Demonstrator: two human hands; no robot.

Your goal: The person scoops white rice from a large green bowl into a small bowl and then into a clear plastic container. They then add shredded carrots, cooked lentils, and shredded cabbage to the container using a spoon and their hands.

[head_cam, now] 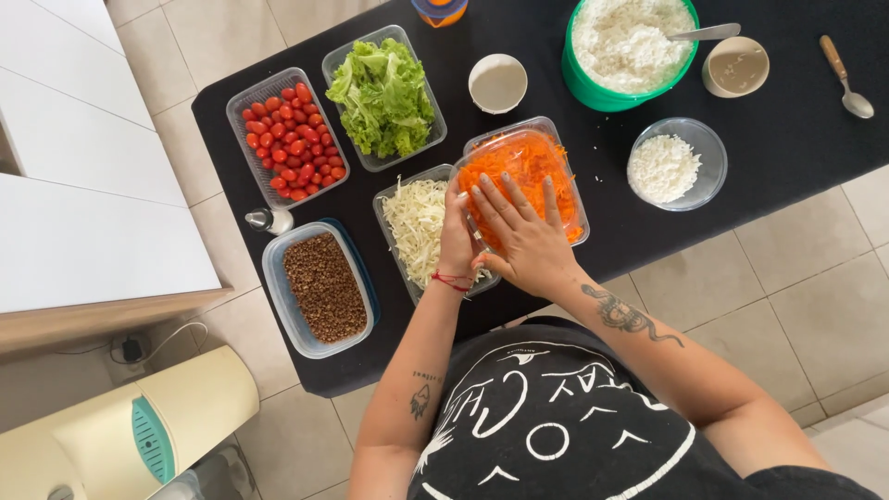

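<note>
- Right hand lies flat, fingers spread, grip apart, over the tub of grated carrot.
- Left hand touches that tub's near-left edge; whether its grip clamps it, I cannot tell.
- Shredded cabbage tub sits just left of the hands on the black worktop.
</note>
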